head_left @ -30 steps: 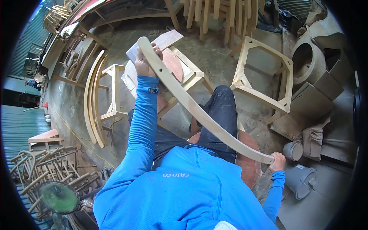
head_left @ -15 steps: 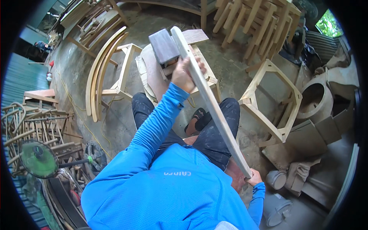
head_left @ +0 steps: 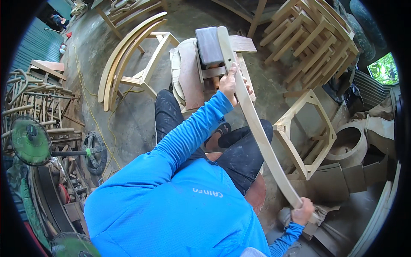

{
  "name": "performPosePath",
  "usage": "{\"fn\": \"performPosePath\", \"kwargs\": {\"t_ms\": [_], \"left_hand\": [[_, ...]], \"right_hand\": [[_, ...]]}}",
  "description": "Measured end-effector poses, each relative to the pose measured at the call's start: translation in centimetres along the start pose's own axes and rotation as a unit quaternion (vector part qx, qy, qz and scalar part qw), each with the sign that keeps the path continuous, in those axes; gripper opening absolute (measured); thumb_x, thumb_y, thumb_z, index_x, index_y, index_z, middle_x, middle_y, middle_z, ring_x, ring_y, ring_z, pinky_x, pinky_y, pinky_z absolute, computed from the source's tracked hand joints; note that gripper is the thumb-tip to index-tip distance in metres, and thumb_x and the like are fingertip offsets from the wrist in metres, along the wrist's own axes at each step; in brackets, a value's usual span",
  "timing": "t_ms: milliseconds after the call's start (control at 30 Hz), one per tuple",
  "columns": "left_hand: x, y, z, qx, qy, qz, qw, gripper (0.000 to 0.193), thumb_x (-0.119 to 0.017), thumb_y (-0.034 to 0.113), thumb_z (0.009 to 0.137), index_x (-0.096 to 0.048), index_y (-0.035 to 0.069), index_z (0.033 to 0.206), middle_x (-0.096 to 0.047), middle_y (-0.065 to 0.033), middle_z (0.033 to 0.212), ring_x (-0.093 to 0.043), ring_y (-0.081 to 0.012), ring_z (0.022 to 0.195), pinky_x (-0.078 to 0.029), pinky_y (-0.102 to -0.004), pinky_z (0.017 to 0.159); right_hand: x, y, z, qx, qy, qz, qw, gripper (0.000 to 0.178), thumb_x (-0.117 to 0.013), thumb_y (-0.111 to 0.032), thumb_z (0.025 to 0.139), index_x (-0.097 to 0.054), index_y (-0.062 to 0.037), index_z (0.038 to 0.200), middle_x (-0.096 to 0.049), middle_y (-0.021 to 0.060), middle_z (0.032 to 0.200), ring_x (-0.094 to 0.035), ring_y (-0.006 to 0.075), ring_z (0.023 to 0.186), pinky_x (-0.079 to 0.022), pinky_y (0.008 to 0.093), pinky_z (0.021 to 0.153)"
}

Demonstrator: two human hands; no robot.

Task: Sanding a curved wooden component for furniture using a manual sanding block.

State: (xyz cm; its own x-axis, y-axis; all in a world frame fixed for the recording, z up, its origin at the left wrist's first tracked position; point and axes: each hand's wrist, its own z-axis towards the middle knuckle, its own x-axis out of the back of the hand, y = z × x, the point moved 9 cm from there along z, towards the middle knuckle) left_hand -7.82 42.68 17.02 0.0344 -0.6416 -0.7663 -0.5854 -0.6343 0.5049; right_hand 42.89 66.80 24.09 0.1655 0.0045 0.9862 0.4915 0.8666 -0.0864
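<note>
I hold a long, curved wooden bar (head_left: 256, 122) slantwise across my front. My left hand (head_left: 231, 88) is closed round its upper part, below a small hole. Near the lower right end, my right hand (head_left: 303, 211) grips the same bar. The bar's far end lies right beside a grey, block-shaped piece (head_left: 209, 46) that looks like a sander's head; whether they touch I cannot tell. That block is mounted on a low wooden stand with a plywood board (head_left: 190, 81) at its left.
Curved wooden strips (head_left: 124, 55) rest on a frame (head_left: 156, 58) at the left. Right of my knee stands an open wooden frame (head_left: 307, 132). Stacked frames (head_left: 312, 38) fill the far right. A green fan (head_left: 31, 139) and a yellow cord (head_left: 81, 81) are at the left.
Both hands and the bar have shifted right in the picture, and the bar has turned to show a broader, curved face. The surroundings have shifted as my head view turned.
</note>
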Motion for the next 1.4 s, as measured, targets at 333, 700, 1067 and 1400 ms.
{"fn": "performPosePath", "kwargs": {"t_ms": [333,700,1067,1400], "left_hand": [[5.5,3.3,4.7,-0.154,0.074,0.144,0.975,0.057,-0.069,0.055,0.094,-0.048,0.008,0.119,-0.057,-0.0056,0.08,-0.061,-0.0244,0.061,-0.056,-0.0484,0.062],[0.6,8.2,5.7,-0.218,0.003,0.849,0.48,0.082,-0.049,0.04,0.095,-0.024,0.0,0.161,-0.017,-0.0214,0.169,-0.004,-0.0382,0.159,-0.002,-0.0585,0.127],[1.4,13.1,11.7,-0.336,0.006,0.834,0.437,0.073,-0.046,0.034,0.096,-0.033,-0.005,0.156,-0.031,-0.0228,0.164,-0.019,-0.0364,0.157,-0.011,-0.0564,0.127],[2.4,20.5,21.2,-0.297,0.056,0.86,0.41,0.074,-0.042,0.035,0.098,-0.023,0.003,0.162,-0.016,-0.0149,0.172,-0.009,-0.029,0.16,-0.006,-0.0509,0.129]], "right_hand": [[13.5,-9.4,1.4,0.015,-0.23,0.005,0.973,0.04,-0.082,-0.019,0.069,-0.061,-0.0088,0.102,-0.068,0.0206,0.08,-0.066,0.0441,0.076,-0.052,0.048,0.068],[20.0,-18.1,2.0,-0.029,-0.251,-0.145,0.957,0.052,-0.079,-0.006,0.073,-0.056,-0.0077,0.119,-0.067,0.0219,0.089,-0.066,0.0455,0.082,-0.051,0.05,0.07],[13.2,-23.7,5.8,-0.021,-0.374,-0.061,0.925,0.067,-0.077,-0.011,0.078,-0.05,-0.0079,0.139,-0.068,0.0238,0.089,-0.067,0.0458,0.08,-0.053,0.0489,0.069],[9.1,-30.6,12.9,0.062,-0.343,-0.012,0.937,0.079,-0.076,-0.013,0.084,-0.039,-0.007,0.154,-0.069,0.0254,0.092,-0.068,0.0453,0.081,-0.053,0.05,0.07]]}}
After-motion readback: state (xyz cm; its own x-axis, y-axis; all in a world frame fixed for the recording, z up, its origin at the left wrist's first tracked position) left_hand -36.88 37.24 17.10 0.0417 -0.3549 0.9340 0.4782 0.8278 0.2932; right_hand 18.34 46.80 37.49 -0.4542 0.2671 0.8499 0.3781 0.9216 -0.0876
